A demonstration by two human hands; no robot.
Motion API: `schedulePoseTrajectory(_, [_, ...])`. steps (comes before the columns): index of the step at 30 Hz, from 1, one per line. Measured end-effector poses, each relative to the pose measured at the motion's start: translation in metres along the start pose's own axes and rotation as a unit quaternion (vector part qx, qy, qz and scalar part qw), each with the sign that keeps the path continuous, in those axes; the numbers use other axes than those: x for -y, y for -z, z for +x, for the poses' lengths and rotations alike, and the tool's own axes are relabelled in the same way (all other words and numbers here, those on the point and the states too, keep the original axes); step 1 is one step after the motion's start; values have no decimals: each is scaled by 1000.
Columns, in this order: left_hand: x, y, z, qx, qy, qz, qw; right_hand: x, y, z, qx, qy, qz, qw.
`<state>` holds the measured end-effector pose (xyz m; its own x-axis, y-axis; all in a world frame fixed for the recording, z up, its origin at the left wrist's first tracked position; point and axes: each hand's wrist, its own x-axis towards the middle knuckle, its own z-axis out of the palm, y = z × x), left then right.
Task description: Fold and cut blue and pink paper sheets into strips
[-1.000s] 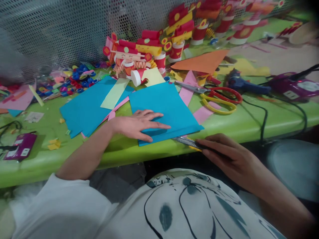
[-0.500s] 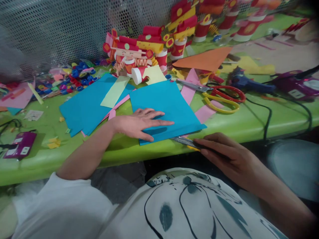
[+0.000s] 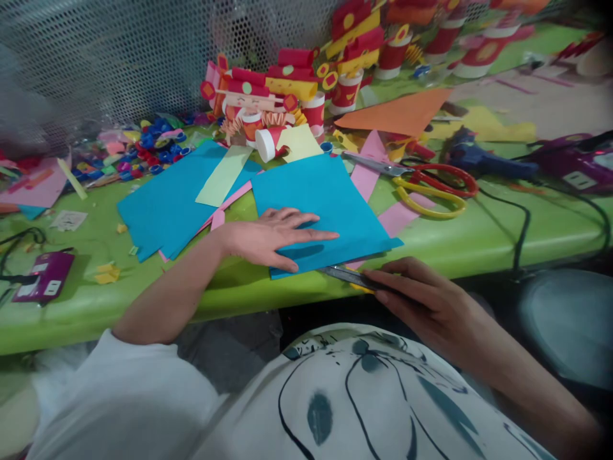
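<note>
My left hand (image 3: 275,239) lies flat, fingers spread, on a blue sheet of paper (image 3: 330,198) at the table's front edge. In my right hand (image 3: 421,291) is a slim utility knife (image 3: 345,275), its blade pointing left along the sheet's near edge; fingers and thumb close round its dark handle. Whether the blade touches the paper I cannot tell. More blue sheets (image 3: 163,198) lie to the left, with a pale yellow strip (image 3: 224,176) on top. Pink paper (image 3: 400,214) shows from under the right side of the sheet.
Scissors (image 3: 426,185) with red and yellow handles lie right of the sheet, near a blue glue gun (image 3: 491,156) and its cord. Paper-cup figures (image 3: 251,105) stand behind. A purple box (image 3: 45,276) sits at left. Small colourful pieces (image 3: 148,150) are heaped by the mesh (image 3: 119,57).
My right hand and the utility knife have moved slightly left along the near edge of the blue sheet. My left hand stays flat on the paper. The whole view has shifted a little.
</note>
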<state>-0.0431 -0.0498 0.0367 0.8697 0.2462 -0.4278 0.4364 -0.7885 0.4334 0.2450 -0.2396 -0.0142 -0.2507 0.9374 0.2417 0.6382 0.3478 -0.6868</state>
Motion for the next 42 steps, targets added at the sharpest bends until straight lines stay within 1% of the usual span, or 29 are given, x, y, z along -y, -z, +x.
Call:
schedulePoseTrajectory(6, [1,-2,1,-15,3,-5,1000,2,-7,3,3,6,3,1000])
schedulePoseTrajectory(10, [0,-1,0,-12,5,-10,1000,2,-9,3,-4,24,6,1000])
schedulePoseTrajectory(16, [1,-1,1,-12,0,-5,1000,3,-12,6,-5,31,-6,999])
schedulePoseTrajectory(20, [2,-1,1,-25,-4,-16,1000,3,-15,8,-12,40,-10,999])
schedulePoseTrajectory(25, [1,1,-2,-13,-19,-33,999,2,-14,9,-10,45,-18,999])
schedulePoseTrajectory(28, [2,1,-4,-17,-33,-43,998,2,-14,8,-13,37,-12,999])
schedulePoseTrajectory(31, [2,1,-3,-4,-26,-19,999,1,-15,7,-7,23,-2,1000])
schedulePoseTrajectory(35, [1,-1,-1,13,-20,4,1000,-3,-16,4,2,23,0,1000])
schedulePoseTrajectory(42, [-2,-2,0,6,-9,6,1000,-6,-17,0,5,15,3,1000])
